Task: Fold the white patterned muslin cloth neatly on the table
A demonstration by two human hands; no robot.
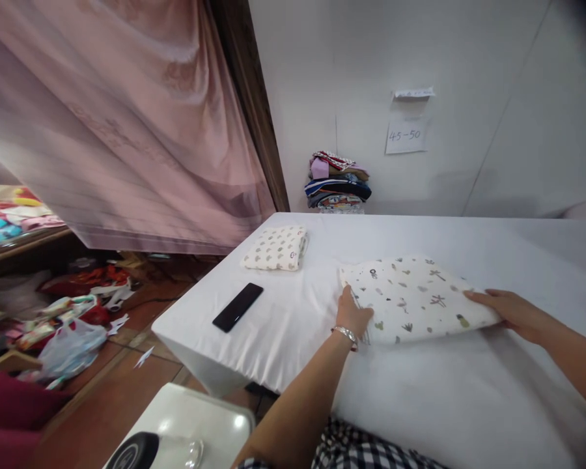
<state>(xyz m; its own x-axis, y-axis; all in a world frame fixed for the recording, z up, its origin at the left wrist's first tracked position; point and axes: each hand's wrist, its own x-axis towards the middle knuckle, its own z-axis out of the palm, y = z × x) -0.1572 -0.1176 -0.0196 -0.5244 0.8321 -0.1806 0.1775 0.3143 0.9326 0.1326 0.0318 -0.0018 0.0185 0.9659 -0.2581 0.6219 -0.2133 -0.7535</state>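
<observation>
A folded white cloth (410, 296) printed with small palm trees, pineapples and plants lies between my two hands on the white-covered table (283, 312). My left hand (354, 316), with a silver bracelet at the wrist, grips its left edge, thumb on top. At the right corner my right hand (510, 312) holds the cloth with the thumb above and the other fingers hidden beneath. That near right side appears slightly raised from the table. Farther left sits another folded cloth (276, 249), white with a grey-green repeated print. A black phone (238, 307) lies in front of it.
A stack of folded clothes (338, 182) stands behind the table against the wall. Pink curtains (141, 117) hang at the left, with bags and clothing on the tiled floor below. At lower left is a white stool-like surface (190, 417) bearing a black round object (135, 451).
</observation>
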